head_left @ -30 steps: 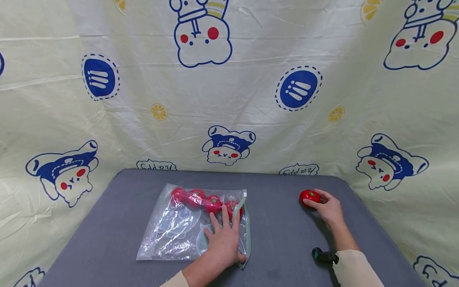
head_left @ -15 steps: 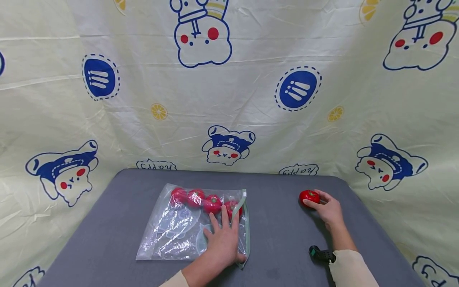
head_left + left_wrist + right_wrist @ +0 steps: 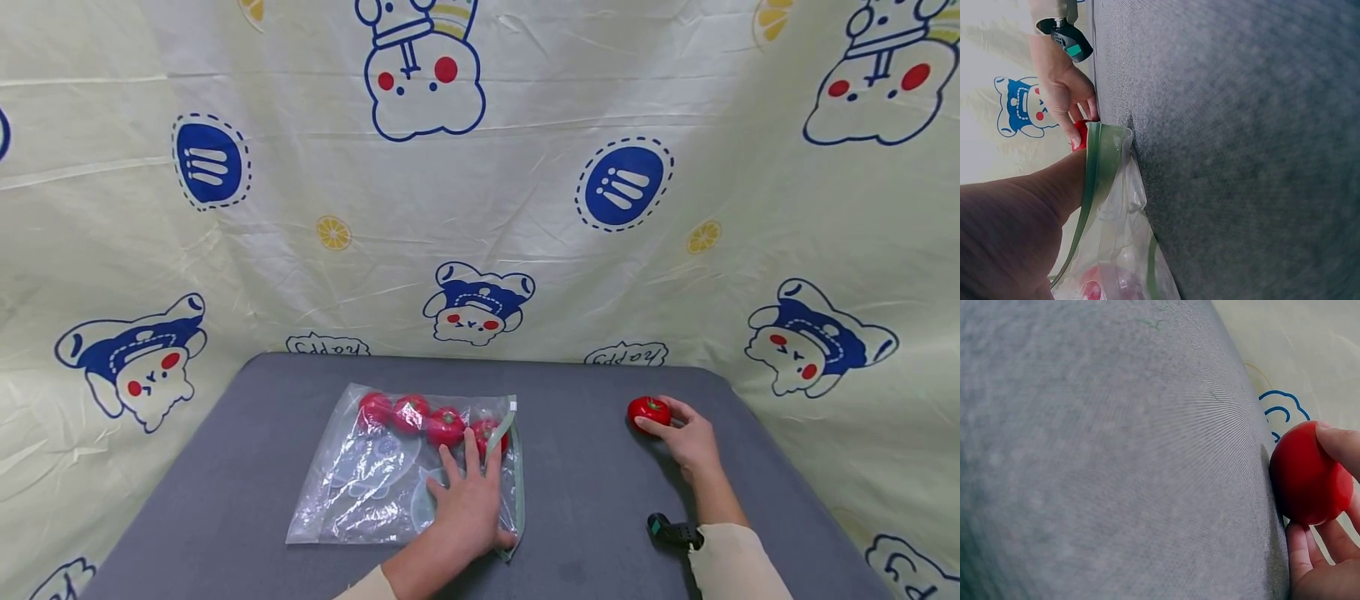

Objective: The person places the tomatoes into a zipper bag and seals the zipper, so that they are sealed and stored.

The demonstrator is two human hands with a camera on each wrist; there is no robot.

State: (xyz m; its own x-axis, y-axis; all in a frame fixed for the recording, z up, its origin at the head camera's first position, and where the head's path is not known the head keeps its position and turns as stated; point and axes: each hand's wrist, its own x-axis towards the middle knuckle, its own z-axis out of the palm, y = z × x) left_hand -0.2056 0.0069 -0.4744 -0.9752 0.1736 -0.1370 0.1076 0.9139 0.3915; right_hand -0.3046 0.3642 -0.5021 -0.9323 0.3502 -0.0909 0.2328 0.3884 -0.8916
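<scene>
Barely anything has changed over the last second. The right cuff point(image 3: 738, 546) and the black wrist device point(image 3: 670, 533) have shifted a touch toward nine o'clock — that's about it. The right hand point(image 3: 688, 440) is grasping one red tomato point(image 3: 649, 414), thumb on the near side and fingers behind it, same spot as in the earlier head pictures. The tomato sits low over the grey table point(image 3: 573, 471); can't tell for sure whether it touches. From the left hand point(image 3: 467, 492) it lies at about two o'clock, well apart from the bag.

Left hand: not clenched, fingers spread and resting on the clear bag point(image 3: 345, 508), no shift seen. Its thumb is by the green zip strip point(image 3: 519, 487) along the bag's three o'clock edge. The left wrist view shows the strip passing in front of part of the hand — unclear whether any finger is inside. The mouth looks parted there.

Four more red tomatoes point(image 3: 441, 427) lie in a row along the bag's twelve o'clock side, the last one near the strip. Read as a pause: grasp steady, bag held down, no visible progress, one tomato outside.
</scene>
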